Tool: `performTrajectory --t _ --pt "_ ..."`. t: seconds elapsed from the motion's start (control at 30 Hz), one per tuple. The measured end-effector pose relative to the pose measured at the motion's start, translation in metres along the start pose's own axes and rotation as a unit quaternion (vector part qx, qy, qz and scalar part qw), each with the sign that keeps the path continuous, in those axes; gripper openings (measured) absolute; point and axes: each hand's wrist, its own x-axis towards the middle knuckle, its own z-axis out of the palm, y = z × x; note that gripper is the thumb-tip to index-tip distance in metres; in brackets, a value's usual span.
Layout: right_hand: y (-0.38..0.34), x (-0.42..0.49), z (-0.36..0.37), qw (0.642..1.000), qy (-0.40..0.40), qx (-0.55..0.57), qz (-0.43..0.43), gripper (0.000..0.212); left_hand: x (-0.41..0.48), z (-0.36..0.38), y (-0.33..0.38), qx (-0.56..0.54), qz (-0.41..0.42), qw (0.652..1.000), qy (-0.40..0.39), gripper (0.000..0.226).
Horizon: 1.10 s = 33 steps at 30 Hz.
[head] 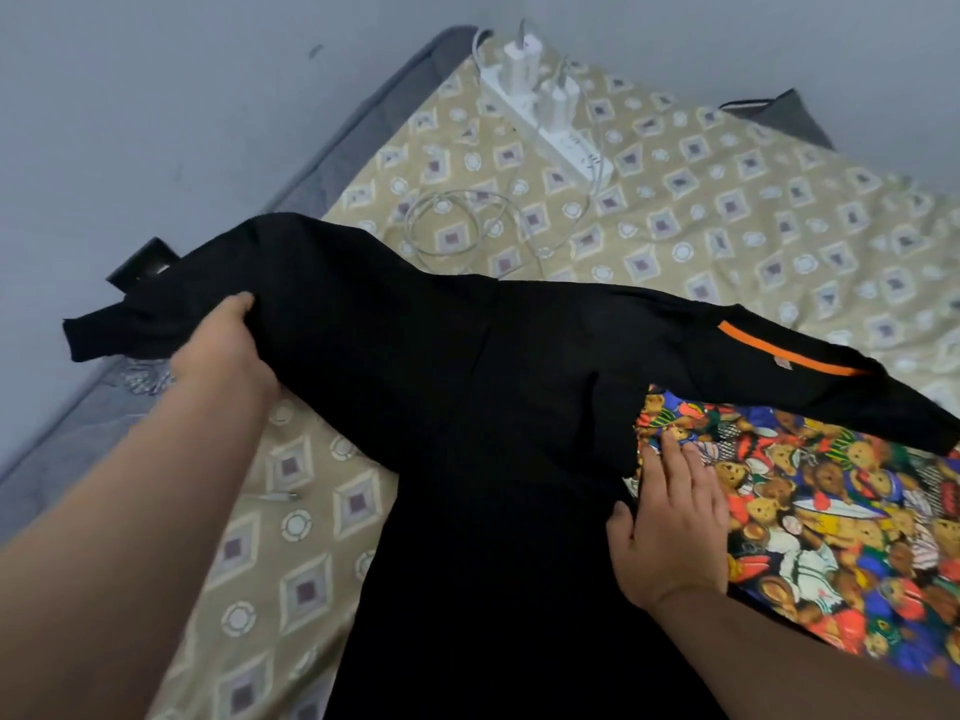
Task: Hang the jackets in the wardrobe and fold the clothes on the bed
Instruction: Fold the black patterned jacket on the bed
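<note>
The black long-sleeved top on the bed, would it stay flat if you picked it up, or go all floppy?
Probably floppy: the black long-sleeved top already sags and creases where the left hand lifts its sleeve. It likely feels light, since one hand raises that sleeve. It probably won't slide much on the patterned bed sheet.

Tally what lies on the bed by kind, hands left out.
Garments: 2, the black top and the teddy-bear print cloth
Power strips: 1
Plugged chargers: 2
Coiled white cables: 1
Total: 6
</note>
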Motion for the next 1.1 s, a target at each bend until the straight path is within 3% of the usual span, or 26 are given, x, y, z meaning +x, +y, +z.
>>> performTrajectory --t 0.07,0.23,0.3,0.37,0.4,0.47,0.5,0.57,0.6,0.7,0.77,0.8,0.93,1.1 --pt "-0.001 0.001 -0.001 1.000 0.003 -0.001 0.000 0.072 0.003 -0.003 0.011 0.038 -0.050 0.997 -0.045 0.032" --pt "-0.001 0.001 -0.001 1.000 -0.005 0.003 0.002 0.071 -0.027 0.000 0.032 0.027 -0.067 0.995 -0.072 0.040" --pt "0.000 0.000 -0.001 1.000 0.000 0.010 -0.001 0.071 -0.051 0.010 0.032 0.025 -0.009 0.997 -0.078 0.040" --pt "-0.001 -0.001 -0.001 1.000 -0.003 0.019 0.001 0.072 -0.083 0.026 0.018 0.065 0.121 0.986 -0.093 0.040" --pt "-0.001 0.000 -0.002 1.000 -0.007 0.019 0.001 0.073 -0.104 0.035 0.003 0.094 0.193 0.969 -0.121 0.041" --pt "0.000 -0.001 -0.002 1.000 -0.017 0.016 -0.002 0.074 -0.140 0.053 -0.039 0.145 0.388 0.900 -0.135 0.043" --pt "0.001 0.000 -0.001 1.000 -0.018 0.019 -0.003 0.075 -0.156 0.058 -0.059 0.179 0.460 0.858 -0.142 0.046" --pt "0.002 0.002 -0.001 0.999 -0.018 0.029 -0.007 0.076 -0.170 0.066 -0.109 0.306 0.561 0.736 -0.223 0.052" --pt "0.003 0.002 -0.001 0.999 -0.017 0.033 -0.008 0.077 -0.172 0.067 -0.133 0.365 0.580 0.679 -0.264 0.054" --pt "0.004 0.002 0.002 0.999 -0.004 0.048 -0.014 0.075 -0.163 0.060 -0.178 0.501 0.522 0.568 -0.392 0.052" --pt "0.005 0.002 0.004 0.998 0.006 0.059 -0.016 0.073 -0.150 0.046 -0.192 0.541 0.490 0.530 -0.431 0.047" --pt "0.005 0.002 0.005 0.998 0.013 0.064 -0.018 0.072 -0.144 0.035 -0.198 0.553 0.500 0.523 -0.414 0.047" --pt "0.005 0.002 0.004 0.997 0.034 0.060 -0.018 0.069 -0.133 -0.033 -0.227 0.563 0.540 0.567 -0.264 0.059" --pt "0.004 0.000 0.005 0.996 0.043 0.069 -0.019 0.069 -0.128 -0.063 -0.258 0.672 0.513 0.487 -0.219 0.071"
